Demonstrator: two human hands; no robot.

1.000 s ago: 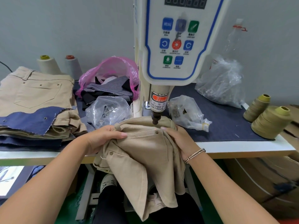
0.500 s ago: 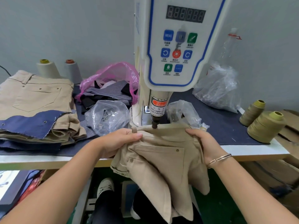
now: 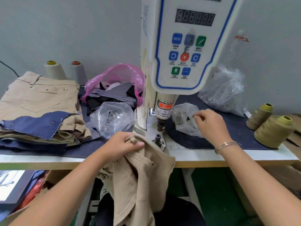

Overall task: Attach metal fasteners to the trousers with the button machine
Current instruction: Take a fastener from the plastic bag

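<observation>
A plain grey wall backs a white desk (image 3: 203, 156) covered partly by dark denim cloth, with the button machine (image 3: 184, 46) standing upright in the middle of it. The left hand (image 3: 121, 145) grips the tan trousers (image 3: 143, 176) by the waistband at the desk's front edge, just left of the lower die (image 3: 157, 137); most of the garment hangs below the desk. The die itself stands bare, with no cloth over it. The right hand (image 3: 211, 123) reaches into the clear bag of fasteners (image 3: 184, 119) just right of the machine's head, fingers curled as if pinching a piece, though whether anything is between them I cannot tell.

Risks from here, as I judge them: the warning label on the punch (image 3: 161, 123) is apt, since fingers setting a fastener on the die sit right beneath it. The one-handed hold could let the trousers slide off the edge, and a bunched waistband could put the fastener in the wrong spot or through two layers.

A second clear bag (image 3: 112, 119), left of the machine, holds small metal parts. A pink bag (image 3: 117, 79) behind it holds dark and grey fabric scraps. A larger crumpled clear bag (image 3: 224, 92) at the back right has contents too unclear to name. A stack of tan trousers (image 3: 37, 98) with denim pieces lies at far left, and olive thread cones (image 3: 275, 131) stand at far right.
</observation>
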